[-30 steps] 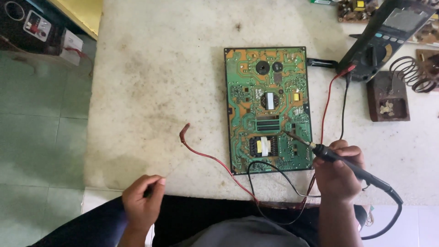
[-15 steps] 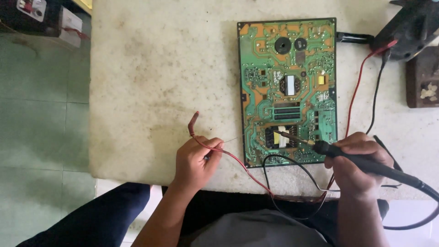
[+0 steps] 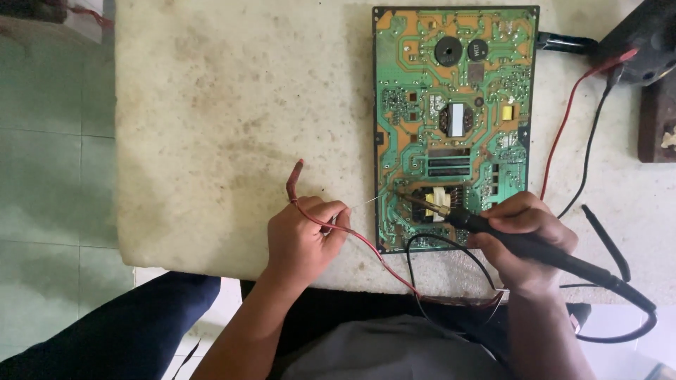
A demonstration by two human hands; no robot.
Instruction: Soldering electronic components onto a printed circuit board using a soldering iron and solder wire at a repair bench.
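A green circuit board (image 3: 454, 119) lies flat on the pale stone table (image 3: 232, 127). My right hand (image 3: 524, 243) grips a black soldering iron (image 3: 535, 246) whose tip touches the board's lower left part. My left hand (image 3: 303, 239) pinches a thin solder wire (image 3: 362, 205) that reaches toward the same spot at the board's left edge. A red probe lead (image 3: 294, 181) passes under my left hand's fingers.
A black meter (image 3: 644, 39) with red and black leads (image 3: 563, 141) sits at the top right, beside a dark brown block (image 3: 658, 119). A black probe (image 3: 605, 243) lies right of my right hand. Green floor tiles (image 3: 49, 176) lie left of the table.
My left hand rose from below the table edge onto the table and moved toward the board with the thin wire. The view shifted closer; my right hand stayed on the iron.
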